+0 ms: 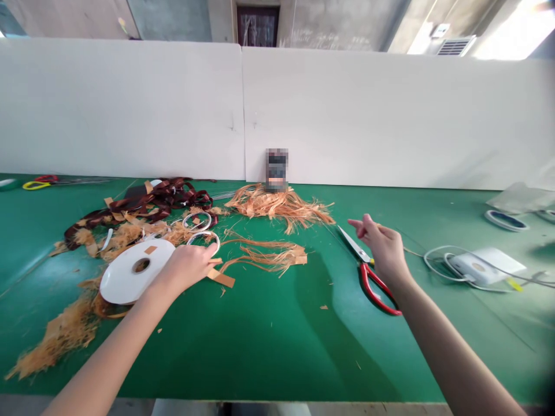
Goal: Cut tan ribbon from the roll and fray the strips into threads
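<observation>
My left hand (187, 266) rests on the green table (269, 335) with its fingers curled on a small white ring (203, 238) and a tan strip (221, 277), beside a large white tape roll (132, 270). My right hand (381, 245) hovers above the red-handled scissors (370, 271), fingers loosely spread, holding nothing. Orange frayed fibre bundles lie between them (269, 254) and further back (280, 205).
Dark brown ribbon (143, 205) and more fibre scraps (56, 335) lie at the left. A white device with a cable (481, 266) sits at the right, tape rings (505, 219) beyond it. Yellow-handled scissors (37, 184) lie far left. White partition boards (243, 110) back the table.
</observation>
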The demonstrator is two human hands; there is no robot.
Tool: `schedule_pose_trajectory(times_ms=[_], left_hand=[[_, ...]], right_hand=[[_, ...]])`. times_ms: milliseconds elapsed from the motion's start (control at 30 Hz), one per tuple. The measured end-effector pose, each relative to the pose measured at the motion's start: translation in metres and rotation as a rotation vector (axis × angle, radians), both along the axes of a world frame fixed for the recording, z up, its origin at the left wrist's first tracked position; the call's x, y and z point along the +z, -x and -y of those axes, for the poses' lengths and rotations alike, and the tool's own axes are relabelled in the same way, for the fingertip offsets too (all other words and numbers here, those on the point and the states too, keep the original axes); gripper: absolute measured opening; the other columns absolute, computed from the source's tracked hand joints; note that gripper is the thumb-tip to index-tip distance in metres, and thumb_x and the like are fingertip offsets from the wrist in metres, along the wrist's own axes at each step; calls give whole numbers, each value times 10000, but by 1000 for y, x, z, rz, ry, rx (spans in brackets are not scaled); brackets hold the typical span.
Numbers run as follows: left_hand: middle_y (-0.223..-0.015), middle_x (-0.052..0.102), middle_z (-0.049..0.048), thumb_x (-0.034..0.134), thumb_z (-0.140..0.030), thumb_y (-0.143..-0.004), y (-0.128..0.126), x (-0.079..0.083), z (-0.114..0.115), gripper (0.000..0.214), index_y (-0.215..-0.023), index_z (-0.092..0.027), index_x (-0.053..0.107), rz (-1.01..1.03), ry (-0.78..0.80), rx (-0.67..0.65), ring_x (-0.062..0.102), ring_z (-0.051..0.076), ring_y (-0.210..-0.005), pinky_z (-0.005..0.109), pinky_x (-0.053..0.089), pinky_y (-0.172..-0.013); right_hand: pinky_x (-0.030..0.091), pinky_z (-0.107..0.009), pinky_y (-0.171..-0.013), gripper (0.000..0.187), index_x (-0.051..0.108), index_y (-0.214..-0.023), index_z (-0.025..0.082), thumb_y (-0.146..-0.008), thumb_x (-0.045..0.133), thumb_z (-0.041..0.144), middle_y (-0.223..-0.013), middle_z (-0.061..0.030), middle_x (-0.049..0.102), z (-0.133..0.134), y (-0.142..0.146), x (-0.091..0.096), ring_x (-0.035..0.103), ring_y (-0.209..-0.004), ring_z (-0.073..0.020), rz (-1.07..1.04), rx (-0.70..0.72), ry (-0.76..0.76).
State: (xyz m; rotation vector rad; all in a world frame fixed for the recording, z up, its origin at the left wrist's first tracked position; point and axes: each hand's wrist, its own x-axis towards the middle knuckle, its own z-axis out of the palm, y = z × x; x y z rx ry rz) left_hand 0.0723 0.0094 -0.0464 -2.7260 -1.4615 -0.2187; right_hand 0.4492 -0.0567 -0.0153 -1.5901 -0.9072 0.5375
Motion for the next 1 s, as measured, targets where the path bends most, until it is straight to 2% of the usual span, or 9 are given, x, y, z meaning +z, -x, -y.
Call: schedule_pose_trajectory(times_ms=[100, 167, 300, 433, 533, 667, 800, 900, 1000], left_hand=[[-600, 670, 75, 508, -436, -864, -22, 11, 13, 305, -1003, -224, 677, 83, -39, 68, 605, 227, -546, 254, 298, -494], [-557, 653, 54, 504, -462, -870, -51, 18, 30, 314, -986, -240, 693, 205, -23, 48, 565, 198, -491, 247, 278, -488], [-539, 624, 50, 597, -436, -821, -109, 25, 62, 300, -996, -203, 672, 559, 15, -65, 511, 175, -445, 247, 239, -472], [-594, 621, 71, 559, -205, -810, -135, 25, 71, 147, -930, -188, 642, 625, 17, -56, 518, 190, -490, 267, 193, -478], [-598, 598, 76, 490, -146, -816, -132, 23, 66, 137, -791, -200, 614, 581, 62, -54, 519, 198, -531, 271, 226, -501], [-568, 570, 68, 501, -212, -843, -111, 12, 53, 140, -741, -208, 597, 659, 52, -54, 492, 192, -527, 262, 239, -512], [-566, 589, 67, 482, -295, -883, -87, 3, 38, 201, -772, -200, 619, 427, -49, 26, 517, 184, -529, 253, 218, -499], [-573, 599, 77, 430, -302, -906, -68, 10, 18, 253, -809, -182, 630, 275, -104, 115, 550, 199, -546, 259, 218, -500], [-637, 626, 123, 363, -298, -922, -48, 25, -12, 305, -871, -157, 629, 190, -155, 293, 590, 260, -609, 282, 255, -525]], right_hand=[[500, -405, -951, 210, 642, -667, 198, -763, 684, 380, -942, -99, 734, 0, 20, 1, 677, -977, -249, -475, 224, -65], [480, -376, -983, 143, 684, -771, 173, -748, 704, 312, -995, -114, 728, 3, 48, 1, 677, -976, -221, -639, 353, -60], [457, -353, -994, 150, 704, -847, 180, -761, 682, 302, -1063, -87, 720, 14, 108, 5, 651, -1038, -206, -746, 437, -91], [475, -325, -935, 197, 721, -904, 201, -789, 649, 343, -1130, -75, 698, 26, 137, 9, 615, -1089, -219, -692, 419, -23], [473, -325, -928, 216, 737, -907, 201, -782, 654, 357, -1093, -74, 712, 32, 137, 11, 624, -1059, -221, -640, 432, 4], [489, -338, -918, 216, 755, -854, 184, -716, 721, 347, -1002, -78, 734, 39, 120, 16, 654, -984, -214, -634, 418, 49], [551, -266, -697, 227, 758, -864, 177, -669, 751, 292, -1021, -93, 730, 48, 92, 21, 684, -827, -185, -613, 411, 266], [494, -176, -526, 211, 753, -879, 174, -699, 724, 281, -971, -83, 740, 52, 68, 17, 631, -628, -100, -538, 303, 347], [466, -156, -492, 191, 742, -881, 177, -723, 702, 277, -937, -71, 740, 54, 50, 7, 559, -568, -70, -523, 201, 344]])
